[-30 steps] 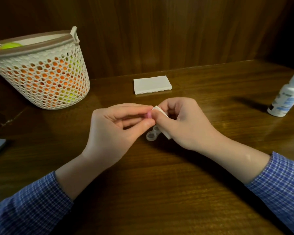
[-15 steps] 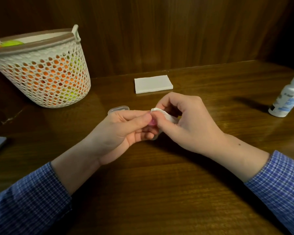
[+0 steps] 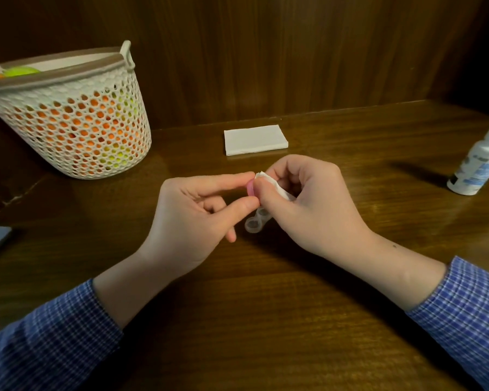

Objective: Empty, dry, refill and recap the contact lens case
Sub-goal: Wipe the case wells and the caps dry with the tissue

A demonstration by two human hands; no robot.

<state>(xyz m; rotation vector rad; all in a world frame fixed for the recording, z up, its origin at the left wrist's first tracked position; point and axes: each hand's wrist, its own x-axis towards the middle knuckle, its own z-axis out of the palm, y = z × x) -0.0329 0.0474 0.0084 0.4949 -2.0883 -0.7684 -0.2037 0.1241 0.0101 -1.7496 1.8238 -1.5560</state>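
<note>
Evidently mid-drying: the left hand (image 3: pixel 187 210) pinches a pink cap (image 3: pixel 250 188), the right hand (image 3: pixel 308 204) wipes it with tissue (image 3: pixel 277 187), while the uncapped lens case (image 3: pixel 256 221) awaits refilling and recapping.

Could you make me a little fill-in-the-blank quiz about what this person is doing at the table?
1. The left hand pinches a small ____ cap.
2. The right hand presses a white ____ against that cap.
3. The clear lens case lies between the two ____.
4. The bottle stands at the table's ____ edge.

Missing words: pink; tissue; hands; right
</note>
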